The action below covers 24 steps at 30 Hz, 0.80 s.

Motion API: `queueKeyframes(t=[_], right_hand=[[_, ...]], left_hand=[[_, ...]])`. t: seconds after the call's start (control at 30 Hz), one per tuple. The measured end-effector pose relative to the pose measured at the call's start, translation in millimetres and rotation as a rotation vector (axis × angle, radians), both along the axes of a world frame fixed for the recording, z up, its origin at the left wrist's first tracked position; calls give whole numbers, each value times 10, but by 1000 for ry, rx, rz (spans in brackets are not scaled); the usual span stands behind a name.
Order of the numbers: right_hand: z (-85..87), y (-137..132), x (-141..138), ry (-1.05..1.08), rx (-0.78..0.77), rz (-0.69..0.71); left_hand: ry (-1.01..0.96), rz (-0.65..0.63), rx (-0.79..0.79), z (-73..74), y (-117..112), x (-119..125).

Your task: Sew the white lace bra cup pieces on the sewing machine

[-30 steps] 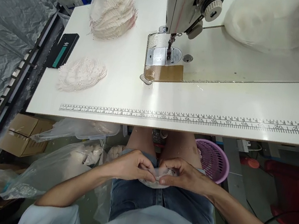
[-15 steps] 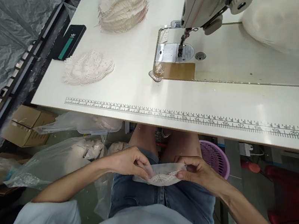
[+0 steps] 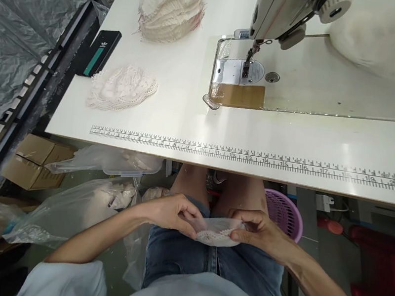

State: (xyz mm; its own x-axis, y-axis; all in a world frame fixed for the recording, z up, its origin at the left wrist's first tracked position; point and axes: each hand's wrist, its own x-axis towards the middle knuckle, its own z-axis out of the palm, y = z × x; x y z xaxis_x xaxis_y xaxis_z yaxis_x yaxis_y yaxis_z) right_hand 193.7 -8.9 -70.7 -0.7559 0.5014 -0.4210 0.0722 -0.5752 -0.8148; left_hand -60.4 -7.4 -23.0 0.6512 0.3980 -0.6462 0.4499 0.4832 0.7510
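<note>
Over my lap, a small piece of sheer white fabric with lace (image 3: 219, 234) is stretched between both hands. My left hand (image 3: 175, 214) pinches its left end between thumb and fingers. At the other end, my right hand (image 3: 255, 231) grips the edge, thumb in front and fingers curled behind. On the table at the left lies a flat white lace piece (image 3: 122, 88). Behind it stands a tall stack of cream fabric pieces (image 3: 172, 6) with frayed edges. Neither hand touches these.
A sewing machine (image 3: 278, 16) stands on the white table (image 3: 172, 119), which has a printed ruler along its front edge. A black case (image 3: 102, 53) lies at the left. Below are plastic bags (image 3: 71, 208), a cardboard box (image 3: 35, 162) and a purple basket (image 3: 286, 214).
The view has shifted slightly, so the table items appear farther right. Both hands keep hold of the lace fabric, which now looks more gathered, with its left part drawn in.
</note>
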Motion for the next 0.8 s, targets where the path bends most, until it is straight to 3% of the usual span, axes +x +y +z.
queueKeyframes(t=[0.2, 0.5, 0.8], right_hand=[[105, 17, -112, -41, 42, 33], [165, 31, -206, 15, 94, 74], [179, -3, -135, -64, 122, 83]], left_hand=[[5, 82, -28, -111, -24, 162], [0, 35, 94, -42, 17, 136], [47, 88, 86, -57, -22, 229]])
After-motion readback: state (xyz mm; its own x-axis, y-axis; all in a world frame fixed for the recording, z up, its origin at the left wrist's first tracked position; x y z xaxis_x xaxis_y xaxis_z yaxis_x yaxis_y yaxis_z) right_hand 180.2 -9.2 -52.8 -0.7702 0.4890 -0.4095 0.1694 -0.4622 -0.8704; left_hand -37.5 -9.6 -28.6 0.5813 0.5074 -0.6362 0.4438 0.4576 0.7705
